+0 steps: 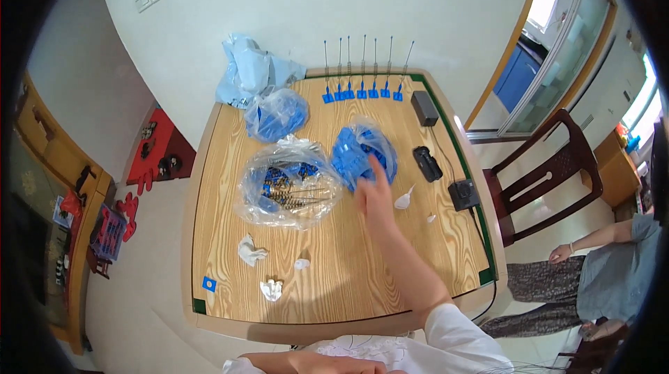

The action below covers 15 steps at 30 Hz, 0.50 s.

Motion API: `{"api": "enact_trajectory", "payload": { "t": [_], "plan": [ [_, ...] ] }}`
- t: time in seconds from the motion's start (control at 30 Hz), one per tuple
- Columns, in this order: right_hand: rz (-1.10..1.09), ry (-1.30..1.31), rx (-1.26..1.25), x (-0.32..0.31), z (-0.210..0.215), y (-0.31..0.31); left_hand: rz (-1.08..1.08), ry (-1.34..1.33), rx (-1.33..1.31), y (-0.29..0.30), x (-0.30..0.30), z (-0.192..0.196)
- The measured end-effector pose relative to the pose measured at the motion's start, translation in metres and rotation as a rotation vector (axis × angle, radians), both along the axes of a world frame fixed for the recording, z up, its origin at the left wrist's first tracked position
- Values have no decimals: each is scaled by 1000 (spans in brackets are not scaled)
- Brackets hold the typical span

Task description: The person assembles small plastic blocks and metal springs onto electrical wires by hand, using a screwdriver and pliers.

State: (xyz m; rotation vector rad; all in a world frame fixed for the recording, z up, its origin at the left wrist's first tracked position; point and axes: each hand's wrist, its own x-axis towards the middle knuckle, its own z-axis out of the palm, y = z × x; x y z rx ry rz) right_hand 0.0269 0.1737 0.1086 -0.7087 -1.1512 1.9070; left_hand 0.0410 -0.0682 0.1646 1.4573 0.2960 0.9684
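My right hand (375,196) reaches over the table to the near side of a clear plastic bag of blue parts (357,153). One finger stretches over the bag and the others are partly hidden; I see nothing held. At the bottom edge, my left hand (345,365) lies across my body, its fingers cut off by the frame. Left of the right hand is a larger open clear bag (251,196) with metal springs and blue pieces in it. Along the back edge stand several thin spring-mounted rods on blue bases (362,94).
Behind are another bag of blue pieces (277,116) and a light-blue bag (244,71). Crumpled white scraps (271,290) and a blue square (209,284) lie in front. Black devices (463,195) with a cable line the right side. A person (610,269) is beside a wooden chair (550,172).
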Motion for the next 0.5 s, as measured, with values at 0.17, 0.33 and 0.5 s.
{"api": "enact_trajectory", "payload": {
  "t": [0.17, 0.33, 0.5],
  "plan": [
    [-120, -23, -4, -41, 19, 74, -135, 60, 59, -4, 20, 0],
    [-53, -225, 150, -9, -46, -25, -205, 111, 102, -18, 15, -10],
    [-26, -241, 41, 14, -98, -74, -238, 92, 71, -27, 23, -23]
  ]
}}
